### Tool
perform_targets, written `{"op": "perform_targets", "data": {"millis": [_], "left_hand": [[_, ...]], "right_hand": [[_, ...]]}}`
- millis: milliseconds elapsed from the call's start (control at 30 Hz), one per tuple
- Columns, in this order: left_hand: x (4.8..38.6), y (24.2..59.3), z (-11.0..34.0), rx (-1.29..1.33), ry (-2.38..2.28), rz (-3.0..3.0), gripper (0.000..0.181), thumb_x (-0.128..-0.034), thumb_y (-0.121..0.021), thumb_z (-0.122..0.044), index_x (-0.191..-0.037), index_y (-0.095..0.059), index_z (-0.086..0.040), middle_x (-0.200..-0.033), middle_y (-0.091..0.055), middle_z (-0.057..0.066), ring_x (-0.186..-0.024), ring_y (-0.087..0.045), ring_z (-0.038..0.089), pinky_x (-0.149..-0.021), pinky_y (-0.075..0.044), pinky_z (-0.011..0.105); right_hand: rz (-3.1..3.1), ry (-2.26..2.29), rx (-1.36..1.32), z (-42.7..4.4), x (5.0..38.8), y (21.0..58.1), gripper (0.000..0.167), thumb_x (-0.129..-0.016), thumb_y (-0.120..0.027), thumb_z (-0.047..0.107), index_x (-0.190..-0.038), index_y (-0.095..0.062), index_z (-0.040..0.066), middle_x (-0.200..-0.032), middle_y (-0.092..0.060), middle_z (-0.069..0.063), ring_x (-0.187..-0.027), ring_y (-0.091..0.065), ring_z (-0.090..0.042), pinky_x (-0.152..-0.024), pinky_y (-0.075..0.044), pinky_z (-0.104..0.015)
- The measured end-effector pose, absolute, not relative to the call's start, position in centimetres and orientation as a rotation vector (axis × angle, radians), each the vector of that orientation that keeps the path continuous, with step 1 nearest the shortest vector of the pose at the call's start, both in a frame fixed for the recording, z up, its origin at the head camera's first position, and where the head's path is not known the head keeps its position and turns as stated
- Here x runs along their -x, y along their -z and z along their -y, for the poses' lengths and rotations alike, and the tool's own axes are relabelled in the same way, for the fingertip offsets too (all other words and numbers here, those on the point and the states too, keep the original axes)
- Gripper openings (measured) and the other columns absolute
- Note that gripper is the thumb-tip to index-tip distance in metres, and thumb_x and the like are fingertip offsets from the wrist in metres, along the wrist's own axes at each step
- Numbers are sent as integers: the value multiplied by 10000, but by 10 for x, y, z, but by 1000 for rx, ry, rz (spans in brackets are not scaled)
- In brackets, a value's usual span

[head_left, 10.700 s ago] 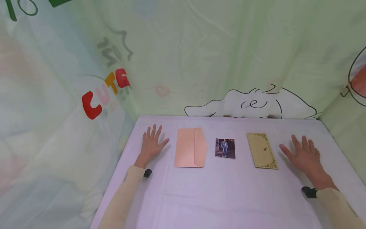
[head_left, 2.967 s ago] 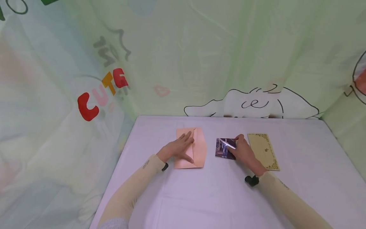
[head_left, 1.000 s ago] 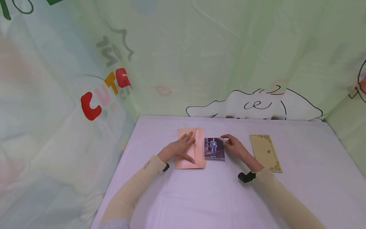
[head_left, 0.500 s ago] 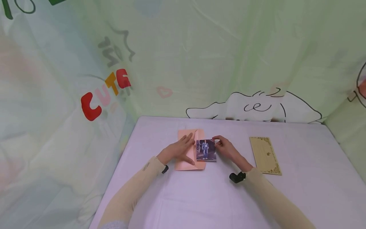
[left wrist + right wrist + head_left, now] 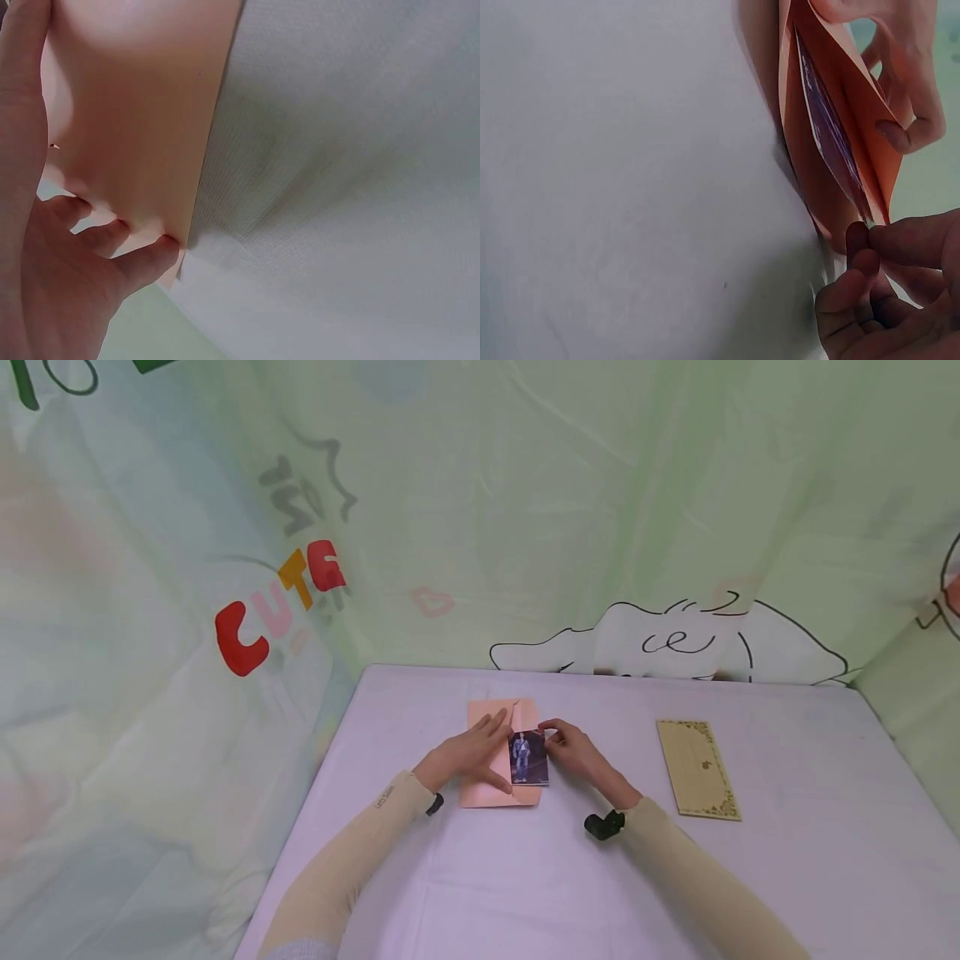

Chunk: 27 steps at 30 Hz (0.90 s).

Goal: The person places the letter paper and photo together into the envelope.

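Note:
A pink envelope (image 5: 491,797) lies on the table, its flap to the right. My left hand (image 5: 465,753) rests across it with spread fingers, fingertips pressing the paper in the left wrist view. Between thumb and fingertips, my right hand (image 5: 583,753) pinches the right edge of a photo (image 5: 531,757) of a standing figure. The photo's left part is hidden in the envelope's mouth. In the right wrist view the mouth gapes, with the photo (image 5: 831,131) between the two paper layers and the right fingertips at its near end.
A tan card (image 5: 699,768) with a dark ornamental border lies to the right on the pale table cover (image 5: 525,877). Printed fabric (image 5: 525,510) hangs behind the table and at its sides.
First both hands lay apart from the things. Then my left hand settled on the envelope and my right took the photo, sliding it left, now partly inside the envelope. The tan card stayed put.

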<state>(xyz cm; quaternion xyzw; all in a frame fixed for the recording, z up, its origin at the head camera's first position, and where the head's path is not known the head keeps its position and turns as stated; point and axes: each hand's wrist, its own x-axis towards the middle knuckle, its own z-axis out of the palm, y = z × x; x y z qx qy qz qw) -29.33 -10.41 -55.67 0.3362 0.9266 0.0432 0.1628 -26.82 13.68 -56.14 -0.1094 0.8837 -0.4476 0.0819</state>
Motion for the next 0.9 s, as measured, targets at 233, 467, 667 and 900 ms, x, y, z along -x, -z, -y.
{"op": "perform_targets", "data": {"millis": [233,467,667,900], "left_hand": [[292,555,105,-973,-129,-2650,1117,-708,-679,-810,-1546,-246,-212,-1708,38,113,-1565,-104,370,-1167,-367,501],[291,553,106,-971,-146,-2646,1143,-723,-664,-810,-1579,-209,-204,-1710,47,96,-1567,-97,366,-1165,-371,501],[291,554,107,-973,-167,-2641,1179,-723,-664,-808,-1606,-143,-225,-1710,27,101,-1566,-92,371,-1165,-373,504],[291,553,107,-967,-170,-2642,1193,-723,-669,-800,-1603,-124,-209,-1710,30,98,-1566,-95,373,-1147,-396,509]], "right_hand": [[-2620,1311,371,-120,270,560,403,-943,-561,1,-1342,-564,-56,-951,-688,-190,-831,-605,-219,-728,-471,-302],[-2639,1273,416,-105,270,563,393,-963,-561,13,-1349,-569,-60,-998,-700,-176,-868,-614,-222,-791,-509,-359],[-2630,1261,451,-91,271,565,349,-993,-557,42,-1329,-588,-50,-975,-686,-140,-877,-592,-213,-808,-498,-360],[-2626,1248,433,-81,271,563,265,-1002,-557,63,-1246,-629,-12,-905,-645,-89,-864,-552,-200,-775,-449,-322]]}}
